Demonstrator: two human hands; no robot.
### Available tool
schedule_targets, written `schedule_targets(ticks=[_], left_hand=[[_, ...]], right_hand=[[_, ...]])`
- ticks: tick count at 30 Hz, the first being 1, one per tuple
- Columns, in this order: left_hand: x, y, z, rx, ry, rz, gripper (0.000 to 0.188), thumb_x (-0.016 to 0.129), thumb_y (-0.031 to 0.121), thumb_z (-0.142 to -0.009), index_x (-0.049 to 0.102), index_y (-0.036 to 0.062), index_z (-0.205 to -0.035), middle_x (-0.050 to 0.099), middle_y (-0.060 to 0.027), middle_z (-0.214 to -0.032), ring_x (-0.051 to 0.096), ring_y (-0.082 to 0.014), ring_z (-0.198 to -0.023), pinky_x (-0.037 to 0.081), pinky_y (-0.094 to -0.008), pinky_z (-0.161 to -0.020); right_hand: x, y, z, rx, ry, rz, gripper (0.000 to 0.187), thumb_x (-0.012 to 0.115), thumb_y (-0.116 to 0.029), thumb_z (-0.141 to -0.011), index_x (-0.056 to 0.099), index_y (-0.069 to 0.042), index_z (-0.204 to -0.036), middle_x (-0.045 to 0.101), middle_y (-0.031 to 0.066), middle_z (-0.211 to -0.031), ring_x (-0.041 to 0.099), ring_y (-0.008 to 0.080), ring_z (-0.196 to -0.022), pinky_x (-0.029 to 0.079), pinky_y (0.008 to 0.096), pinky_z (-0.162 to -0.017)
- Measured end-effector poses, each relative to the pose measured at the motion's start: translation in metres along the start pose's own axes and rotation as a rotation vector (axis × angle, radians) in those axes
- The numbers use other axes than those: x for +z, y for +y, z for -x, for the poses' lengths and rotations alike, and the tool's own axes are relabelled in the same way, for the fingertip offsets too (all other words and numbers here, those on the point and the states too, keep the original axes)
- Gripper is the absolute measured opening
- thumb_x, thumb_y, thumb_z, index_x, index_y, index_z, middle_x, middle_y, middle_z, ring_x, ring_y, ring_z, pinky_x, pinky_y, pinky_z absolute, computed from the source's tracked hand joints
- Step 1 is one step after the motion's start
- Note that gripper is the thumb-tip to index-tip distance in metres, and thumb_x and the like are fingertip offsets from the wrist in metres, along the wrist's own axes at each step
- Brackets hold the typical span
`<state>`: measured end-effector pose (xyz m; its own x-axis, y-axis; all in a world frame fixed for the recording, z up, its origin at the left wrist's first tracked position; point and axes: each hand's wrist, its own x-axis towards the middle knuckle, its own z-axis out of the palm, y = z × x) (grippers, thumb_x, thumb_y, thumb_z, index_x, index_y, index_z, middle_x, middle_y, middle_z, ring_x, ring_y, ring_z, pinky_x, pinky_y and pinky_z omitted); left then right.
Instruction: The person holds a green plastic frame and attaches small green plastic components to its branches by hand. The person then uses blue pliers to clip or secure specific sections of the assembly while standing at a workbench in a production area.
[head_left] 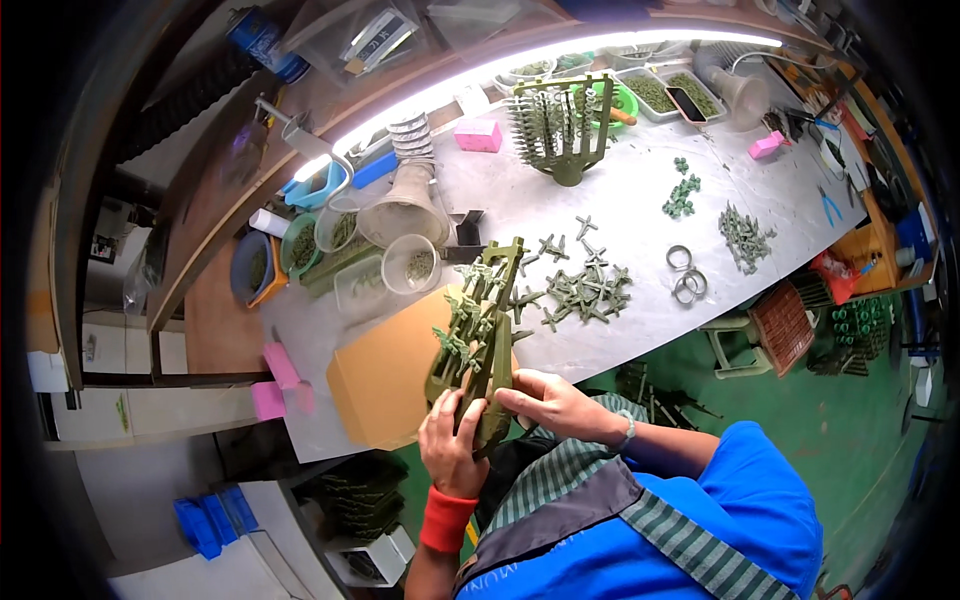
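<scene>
Over the table's near edge, I hold an olive-green rack (503, 350) tilted upright, with several small pale-green pieces (462, 345) fixed along its left part. My left hand (455, 440), above a red wristband, has its fingers wrapped round the rack's lower left side. My right hand (550, 402) grips its lower right side, the thumb hidden or hard to make out. Beneath the rack lies a tan board (375, 375). Just beyond is a pile of dark-green cross-shaped parts (590, 292). A similar rack (568, 160) stands farther back, lined with rows of parts.
Clear tubs (410, 265) and a duct funnel (405, 210) stand at the left. Metal rings (688, 288), green pieces (682, 197) and a grey-green heap (745, 240) lie rightward. A phone (686, 105) rests on trays at the back. A light strip arches over the table.
</scene>
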<state>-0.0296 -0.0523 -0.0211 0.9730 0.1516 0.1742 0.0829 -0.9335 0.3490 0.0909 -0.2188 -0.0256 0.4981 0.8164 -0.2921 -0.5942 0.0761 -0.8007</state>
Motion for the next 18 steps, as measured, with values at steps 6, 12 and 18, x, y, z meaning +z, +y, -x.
schedule_targets(ticks=[6, 12, 18], left_hand=[[-0.006, 0.003, -0.006, 0.12, 0.011, -0.223, 0.056, 0.062, 0.005, -0.072, 0.06, 0.0223, -0.125, 0.054, -0.0095, -0.13, 0.048, -0.0288, -0.127, 0.03, -0.0514, -0.11], [-0.023, -0.02, 0.025, -0.057, 0.112, 0.302, 0.081, 0.073, 0.041, -0.086, 0.032, 0.0061, -0.147, 0.033, -0.0201, -0.147, 0.032, -0.0388, -0.138, 0.025, -0.0518, -0.114], [-0.01, -0.066, 0.024, -0.7, -0.004, 1.568, 0.063, 0.059, 0.034, -0.097, 0.032, 0.0053, -0.147, 0.049, -0.0136, -0.135, 0.05, -0.0276, -0.126, 0.043, -0.0449, -0.104]], right_hand=[[-0.001, 0.017, -0.002, 0.005, 0.049, -0.093, 0.038, 0.06, -0.014, -0.098, 0.049, 0.006, -0.128, 0.062, 0.0055, -0.116, 0.059, 0.0102, -0.103, 0.05, 0.0275, -0.091], [-0.042, 0.026, -0.006, 0.037, -0.038, -0.037, 0.041, 0.057, -0.012, -0.098, 0.046, 0.002, -0.135, 0.061, 0.0094, -0.127, 0.057, 0.0146, -0.116, 0.046, 0.0315, -0.101], [-0.077, 0.015, -0.002, 0.05, -0.248, 0.019, 0.043, 0.055, -0.02, -0.1, 0.046, -0.006, -0.139, 0.063, 0.0073, -0.126, 0.058, 0.0139, -0.114, 0.048, 0.0316, -0.096]])
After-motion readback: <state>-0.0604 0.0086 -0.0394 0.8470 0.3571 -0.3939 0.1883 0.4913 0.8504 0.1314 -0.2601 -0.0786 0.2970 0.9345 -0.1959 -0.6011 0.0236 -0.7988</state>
